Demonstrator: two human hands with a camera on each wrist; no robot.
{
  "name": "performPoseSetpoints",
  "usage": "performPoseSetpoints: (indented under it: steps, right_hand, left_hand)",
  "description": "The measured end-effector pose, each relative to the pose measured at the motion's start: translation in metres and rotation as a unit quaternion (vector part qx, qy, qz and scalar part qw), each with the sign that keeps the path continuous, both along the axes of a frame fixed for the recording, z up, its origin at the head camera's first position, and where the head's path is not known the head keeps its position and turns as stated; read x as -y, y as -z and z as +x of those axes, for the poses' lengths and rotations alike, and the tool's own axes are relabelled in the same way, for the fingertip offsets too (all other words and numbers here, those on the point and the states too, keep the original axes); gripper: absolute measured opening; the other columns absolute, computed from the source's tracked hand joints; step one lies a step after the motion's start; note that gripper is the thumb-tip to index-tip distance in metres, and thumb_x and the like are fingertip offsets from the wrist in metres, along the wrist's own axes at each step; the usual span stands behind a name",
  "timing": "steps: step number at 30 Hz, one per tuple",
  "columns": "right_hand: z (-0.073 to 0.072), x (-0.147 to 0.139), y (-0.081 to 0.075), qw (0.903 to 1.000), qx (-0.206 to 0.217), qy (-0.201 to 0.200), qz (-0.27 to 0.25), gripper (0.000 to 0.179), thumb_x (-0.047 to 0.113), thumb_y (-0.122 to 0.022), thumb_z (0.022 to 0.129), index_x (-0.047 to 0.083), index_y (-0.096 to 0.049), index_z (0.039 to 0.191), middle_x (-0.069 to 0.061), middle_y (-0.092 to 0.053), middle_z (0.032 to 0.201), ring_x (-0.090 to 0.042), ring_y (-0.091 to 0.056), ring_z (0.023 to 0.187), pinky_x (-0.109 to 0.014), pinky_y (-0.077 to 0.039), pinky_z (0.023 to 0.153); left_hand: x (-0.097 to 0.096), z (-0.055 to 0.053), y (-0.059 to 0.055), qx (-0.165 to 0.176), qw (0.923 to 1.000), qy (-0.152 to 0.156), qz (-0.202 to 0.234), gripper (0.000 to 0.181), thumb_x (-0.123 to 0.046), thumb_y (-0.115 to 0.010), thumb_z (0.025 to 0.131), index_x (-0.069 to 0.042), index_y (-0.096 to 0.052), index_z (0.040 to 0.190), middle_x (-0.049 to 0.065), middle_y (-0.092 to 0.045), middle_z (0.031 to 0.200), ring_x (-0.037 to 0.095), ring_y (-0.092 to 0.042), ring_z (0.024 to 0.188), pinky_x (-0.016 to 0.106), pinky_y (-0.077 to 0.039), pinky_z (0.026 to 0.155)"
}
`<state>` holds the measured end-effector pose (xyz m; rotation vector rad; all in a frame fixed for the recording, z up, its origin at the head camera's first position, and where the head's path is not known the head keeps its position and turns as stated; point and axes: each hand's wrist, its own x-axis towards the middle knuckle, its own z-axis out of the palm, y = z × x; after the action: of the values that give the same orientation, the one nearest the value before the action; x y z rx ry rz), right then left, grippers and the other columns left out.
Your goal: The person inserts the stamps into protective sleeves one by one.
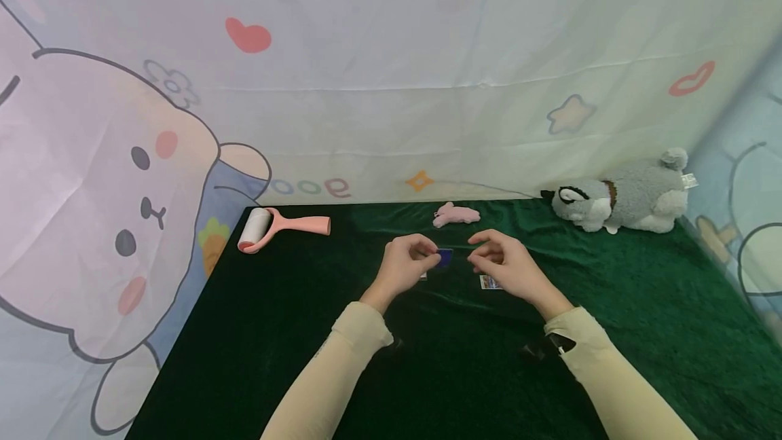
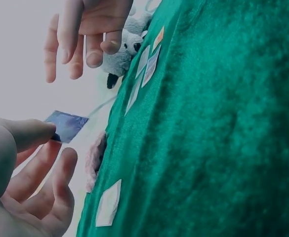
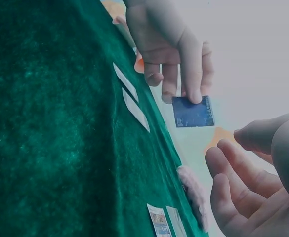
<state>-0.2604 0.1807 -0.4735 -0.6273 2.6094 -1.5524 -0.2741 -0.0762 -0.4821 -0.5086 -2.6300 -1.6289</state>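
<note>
My left hand (image 1: 400, 265) pinches a small dark blue square card (image 1: 447, 259) between thumb and fingers, raised over the green cloth. In the right wrist view the blue card (image 3: 191, 114) shows faint lettering along one edge. Across from it, my right hand (image 1: 510, 269) holds nothing, its fingers loosely bent and apart from the card. Beneath the right hand lies a printed card (image 1: 489, 282), partly covered by it. The left wrist view shows a pale card (image 2: 108, 203) on the cloth below the left hand, and several more, one of them an orange card (image 2: 158, 38), farther off.
A dark green velvety cloth (image 1: 293, 345) covers the table. Along its back edge lie a pink lint roller (image 1: 299, 225) at left, a small pink plush toy (image 1: 457, 214) in the middle and a grey plush animal (image 1: 641, 195) at right. A printed curtain (image 1: 391, 53) hangs behind.
</note>
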Motion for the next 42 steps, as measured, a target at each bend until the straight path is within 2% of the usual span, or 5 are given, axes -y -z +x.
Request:
performPoseSetpoints:
  steps: [7,15,25,33,42]
  right_hand:
    - [0.000,-0.002,0.002,1.0000,0.008,0.001,0.000,0.035,0.017,-0.066,0.106,0.002,-0.058,0.136,-0.020,-0.075,0.111,-0.025,-0.074,0.090,-0.032,-0.059,0.080]
    - [0.000,-0.003,0.002,0.9999,0.010,-0.003,-0.005,0.036,0.017,-0.066,0.106,0.001,-0.058,0.136,-0.020,-0.075,0.111,-0.023,-0.074,0.089,-0.027,-0.058,0.079]
    - [0.001,-0.003,0.001,0.9999,0.013,-0.003,-0.002,0.035,0.018,-0.066,0.106,0.002,-0.058,0.136,-0.020,-0.075,0.113,-0.021,-0.074,0.090,-0.030,-0.059,0.080]
    - [0.001,-0.003,0.002,0.9999,0.012,-0.003,-0.001,0.035,0.018,-0.066,0.106,0.002,-0.059,0.135,-0.020,-0.076,0.112,-0.021,-0.074,0.090,-0.030,-0.059,0.079]
    - [0.002,-0.003,0.001,1.0000,0.006,-0.005,-0.001,0.034,0.016,-0.066,0.105,0.001,-0.059,0.135,-0.021,-0.075,0.111,-0.022,-0.074,0.088,-0.029,-0.059,0.078]
  left_hand:
    - [-0.001,-0.004,0.006,0.029,0.9995,-0.011,0.004,0.008,-0.018,-0.078,0.098,-0.012,-0.076,0.103,0.002,-0.079,0.099,0.014,-0.074,0.088,0.036,-0.061,0.082]
    - [-0.008,-0.011,0.010,0.038,0.9991,-0.018,-0.005,0.010,-0.018,-0.077,0.098,-0.010,-0.076,0.105,0.004,-0.080,0.098,0.013,-0.073,0.082,0.032,-0.061,0.072]
    - [-0.018,-0.012,0.009,0.065,0.9958,-0.029,-0.058,0.013,-0.013,-0.078,0.097,-0.007,-0.077,0.108,0.004,-0.077,0.090,0.013,-0.072,0.075,0.032,-0.060,0.072]
    - [-0.026,-0.015,0.010,0.052,0.9913,-0.050,-0.110,0.013,-0.008,-0.080,0.093,-0.003,-0.075,0.104,0.005,-0.075,0.087,0.012,-0.070,0.071,0.027,-0.058,0.067]
    - [-0.030,-0.014,0.008,0.059,0.9876,-0.064,-0.131,0.012,-0.006,-0.082,0.092,-0.001,-0.073,0.098,0.005,-0.075,0.082,0.011,-0.070,0.068,0.026,-0.058,0.065]
